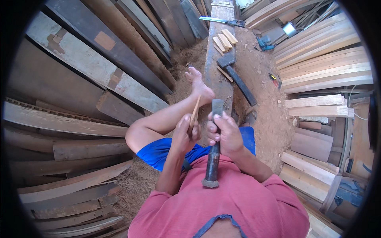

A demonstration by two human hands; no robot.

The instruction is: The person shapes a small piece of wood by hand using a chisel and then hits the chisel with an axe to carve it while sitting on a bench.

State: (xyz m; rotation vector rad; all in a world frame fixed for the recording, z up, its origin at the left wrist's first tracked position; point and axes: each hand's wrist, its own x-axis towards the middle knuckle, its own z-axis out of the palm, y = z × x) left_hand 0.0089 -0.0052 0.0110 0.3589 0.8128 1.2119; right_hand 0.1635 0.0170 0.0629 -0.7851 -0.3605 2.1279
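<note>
My left hand point(187, 134) is closed around a thin, pointed wooden stick point(197, 106) that slants upward from the fingers. Beside it, my right hand point(228, 135) grips a chisel point(212, 168). Its flat, wide metal blade points away from me, and its dark handle ends in a frayed butt near my shirt. Both hands are held in front of my lap, apart from each other. Beyond them, a dark-headed hammer point(227, 60) lies on a long wooden plank point(216, 79), its thick black handle reaching past the plank's right edge.
Several small wood pieces point(225, 40) and a handsaw point(218, 20) lie farther along the plank. A teal power tool point(264, 43) and a red-and-yellow hand tool point(274, 80) rest on the sawdust-covered ground. Stacked boards point(323, 65) line the right; dark planks point(103, 79) lean at left.
</note>
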